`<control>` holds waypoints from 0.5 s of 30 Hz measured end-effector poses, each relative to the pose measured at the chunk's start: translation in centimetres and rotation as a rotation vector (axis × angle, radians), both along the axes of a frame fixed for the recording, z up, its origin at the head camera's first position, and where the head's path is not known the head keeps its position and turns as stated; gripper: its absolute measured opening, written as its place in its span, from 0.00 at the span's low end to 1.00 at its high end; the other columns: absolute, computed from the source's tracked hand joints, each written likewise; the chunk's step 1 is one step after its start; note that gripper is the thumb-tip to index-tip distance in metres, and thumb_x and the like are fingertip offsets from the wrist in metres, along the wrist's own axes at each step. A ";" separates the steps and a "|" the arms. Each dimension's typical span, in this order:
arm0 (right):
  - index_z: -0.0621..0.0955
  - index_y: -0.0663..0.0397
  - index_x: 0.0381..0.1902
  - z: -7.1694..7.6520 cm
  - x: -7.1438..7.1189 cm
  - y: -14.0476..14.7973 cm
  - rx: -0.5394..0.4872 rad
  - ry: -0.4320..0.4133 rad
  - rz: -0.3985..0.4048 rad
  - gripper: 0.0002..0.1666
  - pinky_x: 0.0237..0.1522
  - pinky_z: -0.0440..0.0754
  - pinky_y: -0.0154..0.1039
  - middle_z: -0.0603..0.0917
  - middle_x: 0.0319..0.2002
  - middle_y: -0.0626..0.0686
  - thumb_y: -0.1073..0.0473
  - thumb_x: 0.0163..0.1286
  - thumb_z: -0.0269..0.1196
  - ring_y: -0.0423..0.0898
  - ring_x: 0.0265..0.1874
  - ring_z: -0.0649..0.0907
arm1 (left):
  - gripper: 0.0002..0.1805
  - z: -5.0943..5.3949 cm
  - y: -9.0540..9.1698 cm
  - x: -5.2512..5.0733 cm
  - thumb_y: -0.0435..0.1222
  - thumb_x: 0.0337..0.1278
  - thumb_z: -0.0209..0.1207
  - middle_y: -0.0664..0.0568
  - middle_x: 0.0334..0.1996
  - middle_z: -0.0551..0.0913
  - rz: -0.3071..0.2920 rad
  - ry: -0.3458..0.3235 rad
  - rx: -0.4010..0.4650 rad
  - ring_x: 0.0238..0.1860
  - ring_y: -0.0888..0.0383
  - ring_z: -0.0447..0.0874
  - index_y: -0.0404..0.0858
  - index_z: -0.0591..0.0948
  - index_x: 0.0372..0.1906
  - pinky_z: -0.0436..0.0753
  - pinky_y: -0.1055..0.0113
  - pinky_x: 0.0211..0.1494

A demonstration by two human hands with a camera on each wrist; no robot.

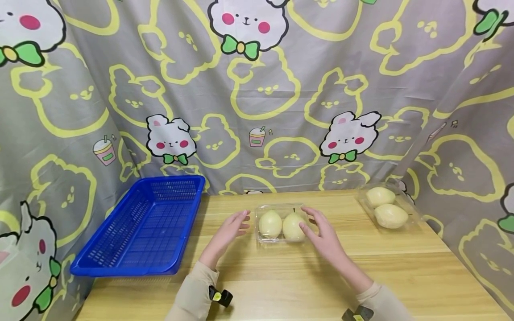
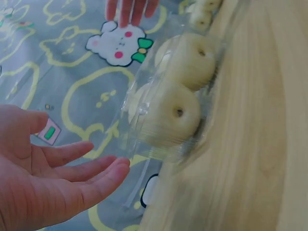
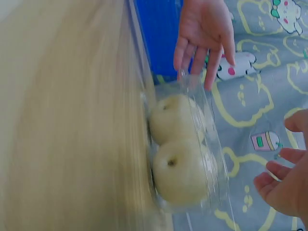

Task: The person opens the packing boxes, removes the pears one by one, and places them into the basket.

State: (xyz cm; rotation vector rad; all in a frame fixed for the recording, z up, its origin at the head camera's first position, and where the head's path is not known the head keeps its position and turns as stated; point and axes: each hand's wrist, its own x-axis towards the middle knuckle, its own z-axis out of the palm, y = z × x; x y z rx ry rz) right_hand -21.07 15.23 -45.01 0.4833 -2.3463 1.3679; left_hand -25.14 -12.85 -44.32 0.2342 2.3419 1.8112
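A clear plastic box [image 1: 281, 239] with two pale yellow pears [image 1: 270, 224] inside stands on the table between my hands. To its left, my left hand [image 1: 226, 232] is held apart from it, fingers extended and palm turned inward. On the other side my right hand [image 1: 327, 236] has its fingers spread at the box's right edge; in the right wrist view a gap shows between that hand [image 3: 286, 175] and the box [image 3: 219, 192]. Neither hand holds anything. The left wrist view shows the pears [image 2: 175, 113] through the box's clear wall.
A blue plastic basket [image 1: 160, 267] with mesh sides sits at the table's left. Toward the back right corner lies another clear box [image 1: 413, 207] with two pears [image 1: 391, 216]. A patterned curtain [image 1: 277, 156] hangs behind the wooden table [image 1: 273, 285].
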 end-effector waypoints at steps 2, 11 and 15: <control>0.75 0.63 0.60 0.0 0.2 -0.5 -0.055 0.048 0.009 0.24 0.55 0.81 0.46 0.79 0.58 0.60 0.63 0.68 0.62 0.54 0.57 0.78 | 0.33 0.1 -0.1 -0.4 0.51 0.75 0.42 0.27 0.64 0.70 0.016 -0.027 0.036 0.60 0.33 0.74 0.29 0.66 0.69 0.78 0.46 0.62; 0.78 0.66 0.50 -0.7 1.8 -2.7 -0.304 -0.120 0.124 0.14 0.42 0.82 0.28 0.82 0.44 0.63 0.64 0.69 0.60 0.34 0.40 0.81 | 0.29 0.4 -0.1 -2.4 0.47 0.74 0.46 0.29 0.62 0.71 0.102 -0.119 0.145 0.50 0.42 0.81 0.30 0.67 0.67 0.81 0.50 0.57; 0.77 0.71 0.49 -1.3 2.2 -3.6 -0.351 -0.239 0.219 0.16 0.39 0.83 0.31 0.82 0.40 0.63 0.63 0.70 0.59 0.36 0.36 0.81 | 0.29 0.6 0.0 -2.7 0.45 0.72 0.49 0.29 0.60 0.72 0.117 -0.148 0.181 0.43 0.51 0.82 0.29 0.66 0.67 0.82 0.51 0.57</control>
